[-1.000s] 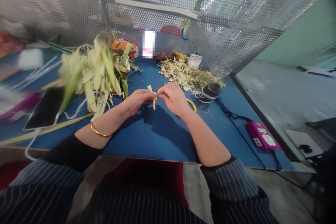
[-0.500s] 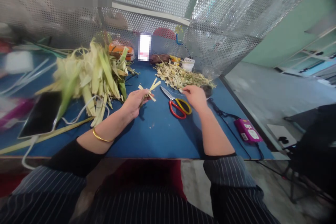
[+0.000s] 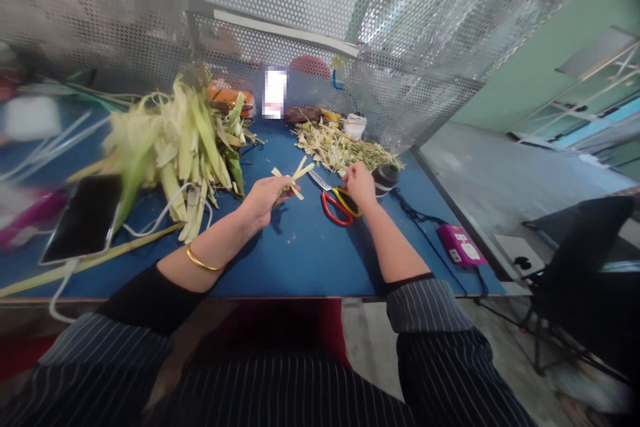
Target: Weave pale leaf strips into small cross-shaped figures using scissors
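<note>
Pale corn husk strips (image 3: 301, 173), crossed over one another, stick out from the fingertips of my left hand (image 3: 270, 199), which is closed around them. My right hand (image 3: 360, 185) is pinched above the handles of the scissors (image 3: 336, 205). Whatever its fingertips hold is too small to make out. The scissors lie on the blue table with red and yellow handles, blades pointing up and left. My right hand partly covers the yellow loop. Just right of that hand stands a dark spool (image 3: 385, 177) with a pale band.
A heap of corn husks (image 3: 173, 137) covers the table's left side, beside a phone (image 3: 83, 217) with a white cable. Shredded husk pieces (image 3: 335, 145) lie behind the scissors. A purple box (image 3: 460, 245) and black cords sit at right. A perforated metal screen (image 3: 295, 27) borders the back.
My right hand has drawn slightly left and toward me, uncovering more of the spool. My left hand still holds the husk strips, now a little nearer the scissors. The view has shifted slightly.
</note>
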`<control>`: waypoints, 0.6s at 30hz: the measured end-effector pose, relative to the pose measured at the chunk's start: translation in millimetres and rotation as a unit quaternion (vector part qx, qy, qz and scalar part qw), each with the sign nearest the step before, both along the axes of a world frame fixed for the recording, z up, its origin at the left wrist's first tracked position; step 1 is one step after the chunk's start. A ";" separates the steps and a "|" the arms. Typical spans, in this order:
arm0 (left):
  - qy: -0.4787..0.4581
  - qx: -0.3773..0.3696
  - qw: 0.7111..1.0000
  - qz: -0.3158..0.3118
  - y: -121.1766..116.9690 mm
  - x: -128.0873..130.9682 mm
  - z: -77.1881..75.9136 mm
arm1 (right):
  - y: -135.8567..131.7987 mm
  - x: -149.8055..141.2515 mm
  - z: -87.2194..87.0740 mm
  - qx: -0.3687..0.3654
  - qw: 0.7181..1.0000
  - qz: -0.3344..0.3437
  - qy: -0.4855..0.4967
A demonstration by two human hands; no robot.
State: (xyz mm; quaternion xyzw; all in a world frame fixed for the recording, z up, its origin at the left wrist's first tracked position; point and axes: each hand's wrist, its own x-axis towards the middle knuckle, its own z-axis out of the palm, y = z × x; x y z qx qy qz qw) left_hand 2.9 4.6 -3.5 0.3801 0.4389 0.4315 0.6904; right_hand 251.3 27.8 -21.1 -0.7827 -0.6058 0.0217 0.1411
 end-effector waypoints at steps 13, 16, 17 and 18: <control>0.034 -0.012 0.998 -0.060 -0.8 -1.8 2.0 | -78.0 -75.7 7.1 0.143 0.924 0.326 -0.141; 0.030 -0.054 0.990 -0.128 2.6 -2.7 -0.6 | -96.0 -90.6 6.1 0.166 0.885 0.411 -0.142; 0.020 -0.072 0.984 -0.163 3.6 -3.5 -1.1 | -101.2 -94.3 5.6 0.174 0.874 0.433 -0.137; 0.005 -0.089 0.976 -0.198 4.2 -4.5 -1.2 | -105.7 -97.2 5.0 0.178 0.863 0.454 -0.131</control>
